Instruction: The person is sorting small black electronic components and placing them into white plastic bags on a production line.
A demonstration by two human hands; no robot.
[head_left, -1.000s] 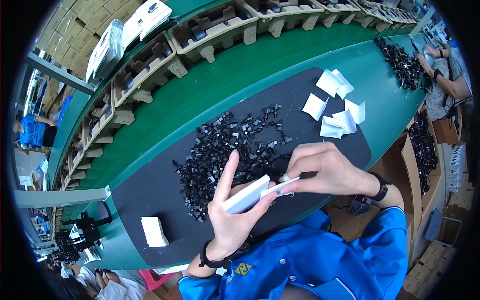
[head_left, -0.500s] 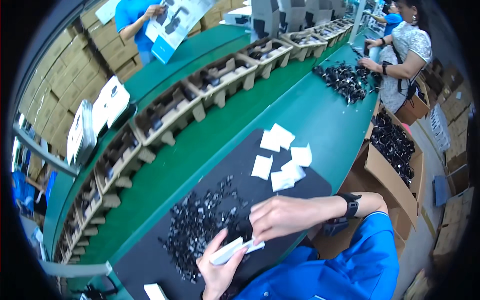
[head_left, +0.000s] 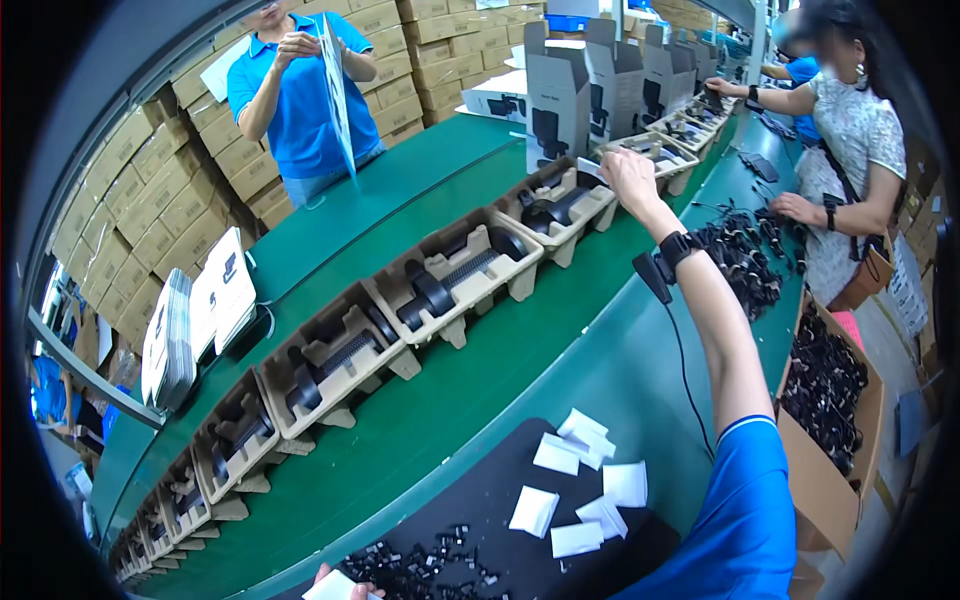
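The right hand (head_left: 628, 172) is stretched far out over the green table (head_left: 520, 370), its grip closed on a small white packet (head_left: 590, 168) that shows only as a pale sliver at the fingertips, right at the rim of a moulded pulp tray (head_left: 562, 205). That tray is tan cardboard fibre with raised feet and shaped hollows, and a black device with a ribbed middle lies in it. A black wrist strap (head_left: 677, 247) with a cord hanging from it circles the forearm just behind the hand.

Nearer the person than the grip, more of the same trays (head_left: 455, 275) run in a slanting line along the conveyor, each carrying a like black device. Beyond the grip stand upright grey cartons (head_left: 557, 100) with open flaps.

The left hand (head_left: 340, 583) shows only at the lower edge; it holds a white packet (head_left: 330, 588), though whether the fingers are fully closed around it I cannot tell. Just beside it a heap of small black parts (head_left: 420, 570) lies on a black mat (head_left: 520, 560), and a loose cluster of white packets (head_left: 590, 480) sits on the mat's far corner.

To the right of the outstretched arm another person's hand (head_left: 795, 208) rests on a pile of black cables (head_left: 745, 255), with an open carton of black parts (head_left: 825, 390) below it.
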